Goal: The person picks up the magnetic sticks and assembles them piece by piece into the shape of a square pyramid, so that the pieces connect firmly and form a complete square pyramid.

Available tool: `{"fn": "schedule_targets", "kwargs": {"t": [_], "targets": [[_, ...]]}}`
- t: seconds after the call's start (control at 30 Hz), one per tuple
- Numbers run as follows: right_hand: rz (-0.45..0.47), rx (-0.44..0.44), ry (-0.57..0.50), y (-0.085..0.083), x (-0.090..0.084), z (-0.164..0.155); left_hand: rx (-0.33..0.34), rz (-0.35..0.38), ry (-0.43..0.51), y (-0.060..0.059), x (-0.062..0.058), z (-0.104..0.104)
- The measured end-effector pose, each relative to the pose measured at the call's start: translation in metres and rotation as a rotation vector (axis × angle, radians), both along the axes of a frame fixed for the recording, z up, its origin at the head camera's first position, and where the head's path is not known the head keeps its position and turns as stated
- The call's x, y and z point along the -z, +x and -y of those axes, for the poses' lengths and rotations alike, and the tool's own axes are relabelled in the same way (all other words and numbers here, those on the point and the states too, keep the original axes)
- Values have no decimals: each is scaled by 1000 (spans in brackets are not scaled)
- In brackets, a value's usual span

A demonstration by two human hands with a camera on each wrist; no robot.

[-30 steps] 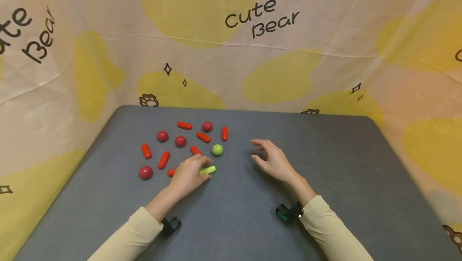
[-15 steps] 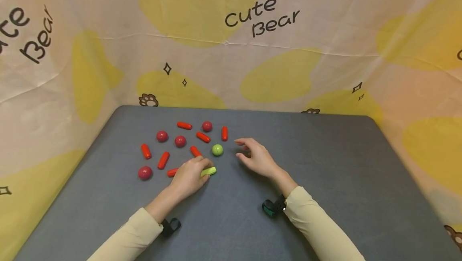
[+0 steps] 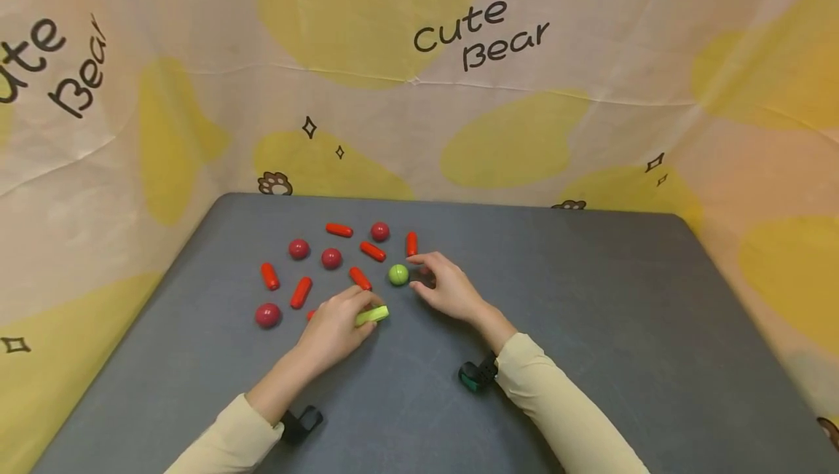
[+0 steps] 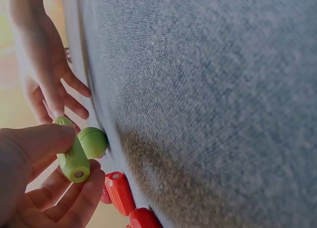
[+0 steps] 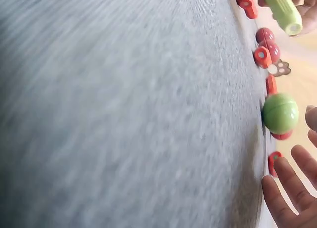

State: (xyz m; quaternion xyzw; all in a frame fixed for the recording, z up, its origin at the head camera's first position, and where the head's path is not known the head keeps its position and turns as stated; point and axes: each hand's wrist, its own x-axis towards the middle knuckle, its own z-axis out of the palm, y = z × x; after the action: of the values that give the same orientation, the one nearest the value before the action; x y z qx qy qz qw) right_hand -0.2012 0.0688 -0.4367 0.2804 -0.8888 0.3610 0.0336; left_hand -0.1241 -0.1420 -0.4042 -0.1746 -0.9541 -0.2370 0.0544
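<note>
The green capsule (image 3: pixel 372 315) lies low over the grey counter (image 3: pixel 590 328), pinched between the thumb and fingers of the left hand (image 3: pixel 336 328); its long axis runs roughly left to right in the head view, with the free end pointing right and slightly away from the person. In the left wrist view the green capsule (image 4: pixel 73 157) shows a round hollow end face, while its other end is covered by the thumb. Just beyond it sits the green ball (image 3: pixel 398 274) on the counter, and the right hand (image 3: pixel 446 288) is beside that ball with fingers loosely spread and relaxed, holding nothing; whether a fingertip touches the ball cannot be told. The right wrist view shows the green ball (image 5: pixel 280 113) apart from the fingertips (image 5: pixel 285 181), though that picture is blurred and the hand is cut off at the edge. To the left and behind lie red capsules (image 3: pixel 301 292) pointing various ways and red balls (image 3: pixel 267 314), scattered near one another; one red capsule is mostly hidden under the left hand. A printed cloth backdrop (image 3: pixel 419 81) stands behind the counter.
</note>
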Motion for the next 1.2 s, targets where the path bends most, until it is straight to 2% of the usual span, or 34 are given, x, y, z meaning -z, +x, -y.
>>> {"fn": "schedule_targets", "kwargs": {"t": [0.2, 0.47, 0.7, 0.97, 1.2], "targets": [[-3, -23, 12, -4, 1, 11, -24, -16, 36, 3, -1, 5], [-14, -44, 38, -7, 4, 21, -45, -53, 56, 2, -3, 10], [-34, -19, 72, -8, 5, 26, -43, -79, 85, 0, -5, 11], [-27, 16, 47, 1, 3, 20, -42, -68, 113, -3, -1, 7], [-19, 17, 8, 11, -6, 5, -28, -48, 118, -7, 0, -2]]}}
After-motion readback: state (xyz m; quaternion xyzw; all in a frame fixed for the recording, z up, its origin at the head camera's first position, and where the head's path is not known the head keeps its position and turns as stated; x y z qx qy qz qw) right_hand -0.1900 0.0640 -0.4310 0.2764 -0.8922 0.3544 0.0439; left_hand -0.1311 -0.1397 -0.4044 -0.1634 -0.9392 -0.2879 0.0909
